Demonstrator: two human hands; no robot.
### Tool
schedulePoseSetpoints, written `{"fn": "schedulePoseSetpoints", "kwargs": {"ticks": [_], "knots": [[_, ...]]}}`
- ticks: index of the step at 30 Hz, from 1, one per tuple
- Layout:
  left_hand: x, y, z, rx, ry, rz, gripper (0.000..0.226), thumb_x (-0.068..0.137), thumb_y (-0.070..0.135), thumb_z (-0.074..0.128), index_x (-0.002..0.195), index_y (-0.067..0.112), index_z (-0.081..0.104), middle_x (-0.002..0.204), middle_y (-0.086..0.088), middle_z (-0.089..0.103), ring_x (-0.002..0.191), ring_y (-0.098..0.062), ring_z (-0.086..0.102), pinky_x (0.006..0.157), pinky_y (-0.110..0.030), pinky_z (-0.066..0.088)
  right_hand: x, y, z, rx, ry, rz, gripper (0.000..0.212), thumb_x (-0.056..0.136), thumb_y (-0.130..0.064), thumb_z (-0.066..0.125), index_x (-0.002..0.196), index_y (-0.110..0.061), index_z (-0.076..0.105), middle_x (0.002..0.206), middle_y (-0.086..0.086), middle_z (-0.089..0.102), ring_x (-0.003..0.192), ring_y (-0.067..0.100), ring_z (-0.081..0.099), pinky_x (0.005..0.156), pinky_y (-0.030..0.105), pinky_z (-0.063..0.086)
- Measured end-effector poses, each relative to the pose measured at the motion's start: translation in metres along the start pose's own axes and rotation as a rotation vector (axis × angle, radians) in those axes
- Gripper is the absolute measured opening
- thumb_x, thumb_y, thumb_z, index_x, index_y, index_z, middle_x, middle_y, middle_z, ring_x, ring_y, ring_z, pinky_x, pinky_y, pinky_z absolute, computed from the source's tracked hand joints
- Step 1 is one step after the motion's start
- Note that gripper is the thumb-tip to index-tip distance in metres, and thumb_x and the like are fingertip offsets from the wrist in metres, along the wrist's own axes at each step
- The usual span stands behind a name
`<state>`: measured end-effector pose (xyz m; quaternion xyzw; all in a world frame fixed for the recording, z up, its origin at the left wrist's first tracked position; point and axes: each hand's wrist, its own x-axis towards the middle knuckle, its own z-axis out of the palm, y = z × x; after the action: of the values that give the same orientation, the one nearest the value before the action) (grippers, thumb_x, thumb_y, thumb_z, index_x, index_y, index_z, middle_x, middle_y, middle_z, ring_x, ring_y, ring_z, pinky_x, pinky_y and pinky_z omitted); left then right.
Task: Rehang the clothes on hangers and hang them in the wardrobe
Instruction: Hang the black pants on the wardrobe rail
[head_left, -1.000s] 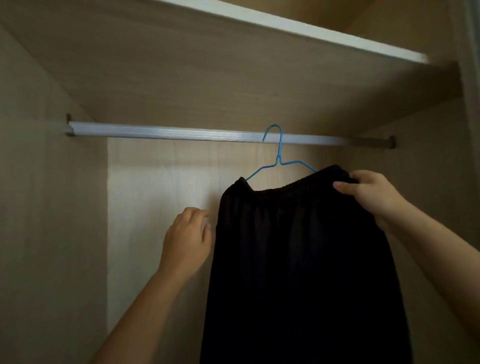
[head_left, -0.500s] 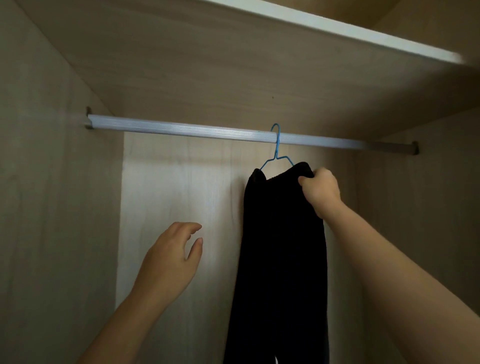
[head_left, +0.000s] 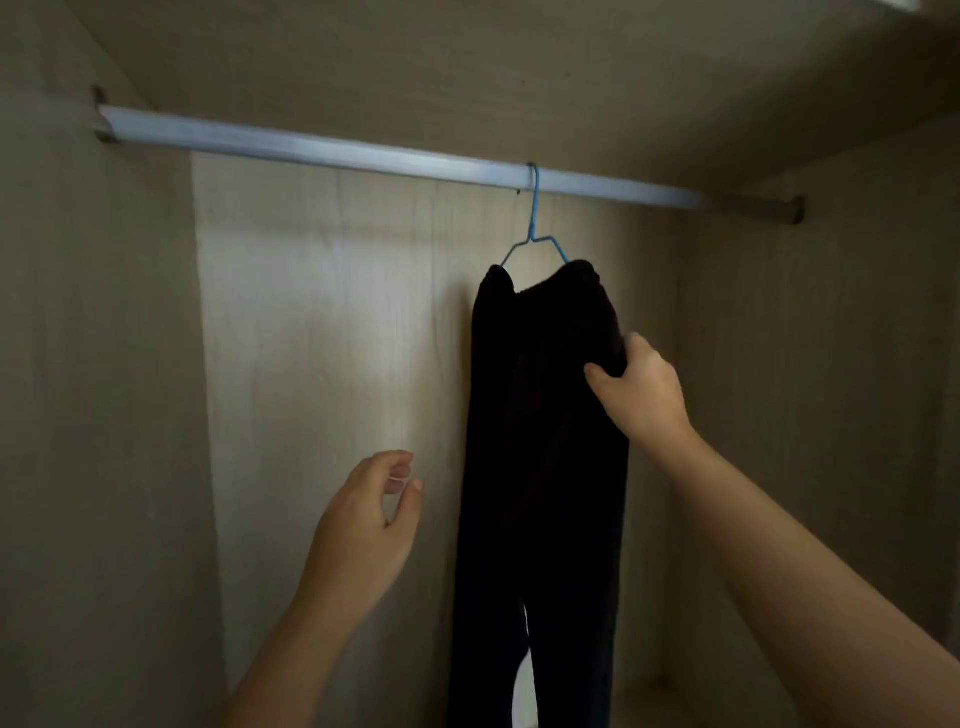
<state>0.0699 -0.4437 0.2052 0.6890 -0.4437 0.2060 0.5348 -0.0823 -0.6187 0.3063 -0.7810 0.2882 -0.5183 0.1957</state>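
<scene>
The wardrobe (head_left: 322, 364) is filling the whole view, its pale wood-grain back panel lit in the middle while the side walls are sitting in shadow at 9 and 3 o'clock. A shelf board is roofing the space at 12 o'clock.

A silver rail (head_left: 363, 156) is running across the upper part, sloping from 10 o'clock down toward 2 o'clock, with its right end fading into the dark by the bracket.

The black garment (head_left: 540, 493) is hanging just right of centre, falling in a long narrow column from below the rail to the bottom edge at 6 o'clock. Near the bottom a pale slit is showing between two dark lengths of cloth. The fabric is too dark to tell more of its cut.

The right hand (head_left: 641, 395) is reaching in from 4 o'clock, and its fingers (head_left: 602, 375) are pinching the right edge of the garment a little below the garment's top, with the thumb above and the cloth bunched between.

The left hand (head_left: 363, 525) is hovering at 7 o'clock, just left of the garment and apart from it, holding nothing; its fingers (head_left: 397, 470) are loosely curled and slightly spread.

The blue wire hanger (head_left: 534, 228) is hooking over the rail at 1 o'clock, its shoulders disappearing into the top of the garment, above the right hand and clear of it.
</scene>
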Motion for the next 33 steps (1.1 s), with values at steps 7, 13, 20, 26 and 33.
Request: {"fn": "schedulePoseSetpoints", "kwargs": {"ticks": [7,13,20,26,33], "knots": [[-0.083,-0.023,0.034,-0.210,-0.089,-0.182,0.019,0.088,0.014,0.054,0.101,0.027,0.053,0.090,0.015,0.060,0.088,-0.011,0.060,0.079,-0.028,0.045,-0.098,0.037,0.005,0.128,-0.135,0.121,0.038,0.089,-0.015,0.054,0.125,-0.018,0.041,0.085,-0.007,0.058,0.070,0.006,0.060,0.059,0.020,0.052],[-0.147,-0.032,0.046,-0.265,-0.231,-0.283,0.020,0.088,0.009,0.053,0.103,0.021,0.056,0.089,0.015,0.059,0.080,0.014,0.056,0.071,-0.004,0.041,-0.167,0.068,0.017,0.067,-0.206,0.263,0.029,0.089,-0.013,0.053,0.118,-0.010,0.051,0.087,0.001,0.062,0.073,0.012,0.062,0.063,0.023,0.055],[-0.214,-0.045,0.030,-0.290,-0.417,-0.365,0.021,0.089,0.010,0.052,0.104,0.025,0.052,0.092,0.019,0.058,0.086,0.002,0.058,0.072,-0.010,0.041,-0.253,0.090,0.038,-0.028,-0.328,0.483,0.021,0.089,-0.012,0.052,0.070,-0.019,0.047,0.063,-0.006,0.046,0.057,0.007,0.047,0.043,0.008,0.037],[-0.253,-0.057,0.007,-0.297,-0.570,-0.387,0.020,0.090,0.010,0.051,0.102,0.025,0.052,0.092,0.014,0.059,0.086,0.004,0.055,0.074,-0.006,0.041,-0.291,0.054,0.026,0.013,-0.030,0.439,0.036,0.089,-0.006,0.050,0.060,-0.024,0.037,0.059,-0.005,0.040,0.048,-0.004,0.046,0.045,0.006,0.035],[-0.287,-0.078,-0.028,-0.331,-0.742,-0.318,0.021,0.091,0.017,0.049,0.111,0.020,0.055,0.099,0.012,0.058,0.091,0.000,0.055,0.072,0.000,0.037,-0.355,0.032,0.036,-0.231,-0.123,0.716,0.006,0.090,-0.015,0.049,0.094,-0.013,0.053,0.080,-0.003,0.052,0.064,0.004,0.046,0.047,0.010,0.034]]}}
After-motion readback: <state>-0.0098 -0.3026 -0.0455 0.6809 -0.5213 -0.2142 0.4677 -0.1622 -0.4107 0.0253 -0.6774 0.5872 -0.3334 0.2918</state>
